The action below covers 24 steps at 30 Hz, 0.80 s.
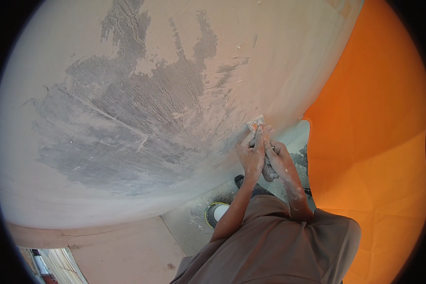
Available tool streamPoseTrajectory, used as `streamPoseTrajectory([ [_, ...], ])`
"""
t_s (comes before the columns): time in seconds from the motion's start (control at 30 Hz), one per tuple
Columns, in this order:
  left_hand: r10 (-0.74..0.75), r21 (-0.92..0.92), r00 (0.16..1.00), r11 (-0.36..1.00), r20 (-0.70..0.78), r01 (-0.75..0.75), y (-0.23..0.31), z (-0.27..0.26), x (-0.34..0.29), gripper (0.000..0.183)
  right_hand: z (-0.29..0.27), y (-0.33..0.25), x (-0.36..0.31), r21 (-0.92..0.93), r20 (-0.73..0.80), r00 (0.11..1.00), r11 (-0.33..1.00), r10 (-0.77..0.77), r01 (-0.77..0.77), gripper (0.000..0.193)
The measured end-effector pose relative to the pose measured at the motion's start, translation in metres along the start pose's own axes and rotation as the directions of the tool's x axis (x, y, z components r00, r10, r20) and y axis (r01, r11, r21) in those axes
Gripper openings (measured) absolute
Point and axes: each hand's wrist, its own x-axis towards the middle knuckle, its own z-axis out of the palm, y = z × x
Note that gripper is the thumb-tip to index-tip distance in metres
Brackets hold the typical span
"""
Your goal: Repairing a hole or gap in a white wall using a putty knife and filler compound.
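Observation:
A small scraper [256, 121], its blade crusted with white plaster and a bit of orange showing, points up at the wall [288, 71]. My left hand [252, 154] is closed on it from the left, thumb pointing up along it. My right hand [278, 157] closes round it from the other side, and the two hands touch. Dust coats the fingers, which hide most of the handle. Beside the blade, the wall has a broad grey patch [161, 87] where the pale coat is gone, with wrinkled, flaking edges. Whether the blade touches the wall, I cannot tell.
A large orange sheet [374, 137] hangs along the right. Below my hands, the floor [187, 222] is dusty and spotted with white. A white round container with a yellow-edged rim [217, 214] stands by my legs. At lower left is an opening with pale slats [61, 265].

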Motion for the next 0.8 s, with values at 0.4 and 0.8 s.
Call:
streamPoseTrajectory([
  [0.4, -0.052, -0.151, 0.996, 0.987, 0.074, 0.063, -0.031, 0.005, 0.013, 0.036, -0.016, 0.003, 0.019, -0.302, -0.042, 0.992, 0.948, -0.119, 0.101, 0.040],
  [0.8, -0.144, -0.383, 0.988, 0.910, 0.062, 0.157, -0.021, 0.019, 0.006, 0.031, -0.029, -0.022, 0.018, -0.534, 0.010, 0.980, 0.827, -0.201, 0.175, 0.036],
])
